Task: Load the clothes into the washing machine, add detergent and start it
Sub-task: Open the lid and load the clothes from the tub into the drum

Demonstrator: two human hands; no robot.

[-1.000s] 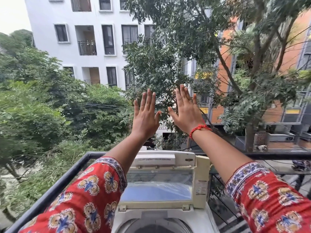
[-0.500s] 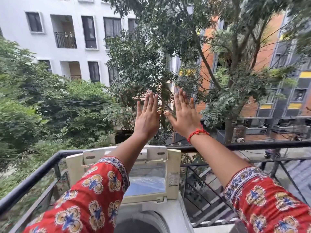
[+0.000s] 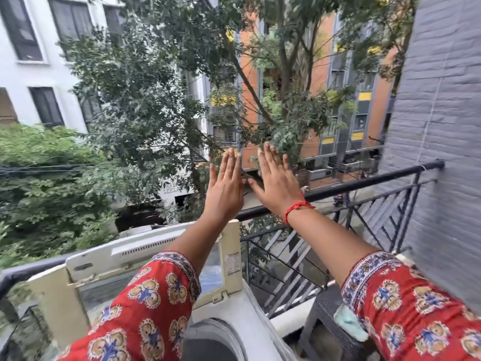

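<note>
The washing machine [image 3: 229, 324] sits at the bottom of the view, hard against the balcony railing [image 3: 364, 183], with its lid [image 3: 145, 259] swung up and standing nearly upright, so the dark mouth of the drum [image 3: 208, 345] is open to be loaded. No clothes show in what little of the drum is visible, and no detergent can be seen, so the task seems to be at its very start.

Both arms reach out over the raised lid, well clear of it. The left hand [image 3: 225, 191] and the right hand [image 3: 277, 185] are held up flat, backs toward the camera, fingers straight and close together, thumbs nearly meeting between them; neither holds anything. This looks like a showing of bare hands (a kind of opening gesture) rather than a reach toward the machine. A red thread [image 3: 298, 207] circles the right wrist, and red patterned sleeves [image 3: 145, 308] cover both forearms.

To the right of the machine a pale green cloth [image 3: 347, 325] lies on a dark surface, partly hidden by the right sleeve; it may be laundry, though that cannot be told. A grey wall [image 3: 442, 152] closes the right side. Beyond the railing stand trees [image 3: 156, 100] and apartment buildings. Nothing blocks the drum but the person's own arms above it.
</note>
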